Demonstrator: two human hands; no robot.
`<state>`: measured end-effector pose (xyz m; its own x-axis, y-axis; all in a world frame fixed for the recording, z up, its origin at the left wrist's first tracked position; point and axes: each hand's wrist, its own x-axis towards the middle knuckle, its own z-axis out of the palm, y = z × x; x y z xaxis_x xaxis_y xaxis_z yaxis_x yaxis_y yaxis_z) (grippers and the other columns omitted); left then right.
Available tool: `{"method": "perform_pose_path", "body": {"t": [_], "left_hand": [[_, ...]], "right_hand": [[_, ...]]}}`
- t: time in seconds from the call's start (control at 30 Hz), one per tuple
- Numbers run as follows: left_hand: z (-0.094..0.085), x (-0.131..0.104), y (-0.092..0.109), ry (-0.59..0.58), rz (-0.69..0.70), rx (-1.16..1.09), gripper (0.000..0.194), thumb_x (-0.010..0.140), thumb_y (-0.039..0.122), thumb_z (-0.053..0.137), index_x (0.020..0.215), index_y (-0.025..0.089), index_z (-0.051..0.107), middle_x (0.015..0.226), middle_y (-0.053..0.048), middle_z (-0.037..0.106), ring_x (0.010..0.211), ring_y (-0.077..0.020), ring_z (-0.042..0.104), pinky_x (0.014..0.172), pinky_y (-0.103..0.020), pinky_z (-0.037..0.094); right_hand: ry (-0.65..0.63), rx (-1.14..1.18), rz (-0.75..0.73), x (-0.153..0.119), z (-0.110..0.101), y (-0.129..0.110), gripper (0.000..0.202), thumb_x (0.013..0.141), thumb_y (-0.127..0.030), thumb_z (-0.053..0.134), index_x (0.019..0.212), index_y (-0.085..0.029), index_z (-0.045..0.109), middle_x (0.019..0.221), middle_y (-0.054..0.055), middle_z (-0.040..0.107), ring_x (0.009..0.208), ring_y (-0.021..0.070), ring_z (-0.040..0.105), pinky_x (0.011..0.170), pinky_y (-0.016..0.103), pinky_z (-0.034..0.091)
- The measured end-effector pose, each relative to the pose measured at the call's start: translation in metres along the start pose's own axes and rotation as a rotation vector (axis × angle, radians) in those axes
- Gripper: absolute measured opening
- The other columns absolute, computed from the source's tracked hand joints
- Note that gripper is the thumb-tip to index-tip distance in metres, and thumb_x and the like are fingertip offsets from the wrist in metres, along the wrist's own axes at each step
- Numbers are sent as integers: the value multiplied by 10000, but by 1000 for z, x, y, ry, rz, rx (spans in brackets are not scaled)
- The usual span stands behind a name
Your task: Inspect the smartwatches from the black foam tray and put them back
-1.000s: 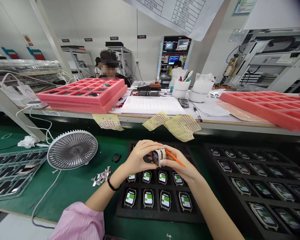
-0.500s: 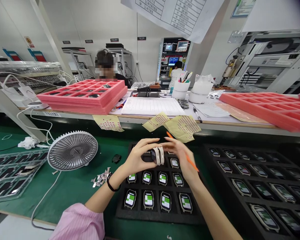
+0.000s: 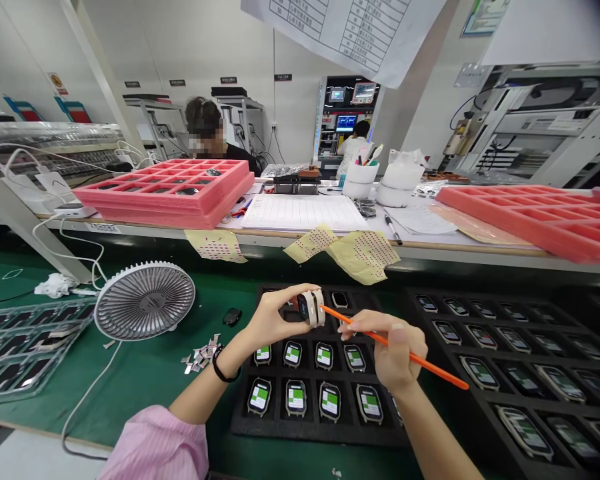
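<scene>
Two pale watch cases (image 3: 311, 308), back to back or stacked, are pinched upright between the thumb and fingers of my left hand (image 3: 275, 316). My right hand (image 3: 393, 347) grips a thin orange stick (image 3: 430, 366) whose tip meets the side of the watch cases. Both hands are above a black foam tray (image 3: 313, 432), where several watches (image 3: 296, 398) with lit green and white screens sit in compartments. Part of the tray's upper rows is hidden behind my hands.
A round grey fan (image 3: 147, 301), small metallic pieces (image 3: 201, 355) and a dark watch body (image 3: 232, 316) lie left. Another black watch tray (image 3: 525, 360) is at right. Pink foam trays (image 3: 165, 193) stand on the shelf, and a person (image 3: 207, 130) sits beyond it.
My right hand has drawn back from the watch cases to the right and turned. The orange stick now points left, touching their side. My left hand has barely moved.
</scene>
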<state>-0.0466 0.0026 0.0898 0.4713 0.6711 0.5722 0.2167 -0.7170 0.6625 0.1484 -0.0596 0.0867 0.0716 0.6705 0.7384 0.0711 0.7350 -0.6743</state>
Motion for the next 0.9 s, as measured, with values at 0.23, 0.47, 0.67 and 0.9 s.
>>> {"method": "perform_pose_path", "body": {"t": [0.23,0.47,0.67,0.9], "left_hand": [[1,0,0,10,5,33,490,684,173,686,1168,176,610,1136,-78,683,975,-240,663,842,-297,530],[4,-2,1,-4,22,47,497,672,153,690,1163,170,616,1100,-69,699,915,-221,681,805,-273,543],[4,-2,2,18,56,43,526,651,98,670,1170,163,612,1116,-61,694,938,-208,679,824,-262,545],[3,-1,8,11,49,57,497,661,103,648,1152,174,617,1095,-48,704,903,-194,688,803,-251,549]], "right_hand": [[39,-35,5,0,0,0,469,961,-382,350,747,-215,732,623,62,695,538,199,640,489,354,515],[104,-54,-117,-2,4,4,421,965,-260,347,781,-213,722,643,50,697,612,212,672,522,373,537],[100,-52,-181,0,4,2,414,959,-205,351,789,-174,727,644,47,697,600,195,674,516,346,541],[-10,-14,-130,0,0,-7,439,974,-220,322,826,-186,734,708,57,716,668,207,684,581,371,554]]}}
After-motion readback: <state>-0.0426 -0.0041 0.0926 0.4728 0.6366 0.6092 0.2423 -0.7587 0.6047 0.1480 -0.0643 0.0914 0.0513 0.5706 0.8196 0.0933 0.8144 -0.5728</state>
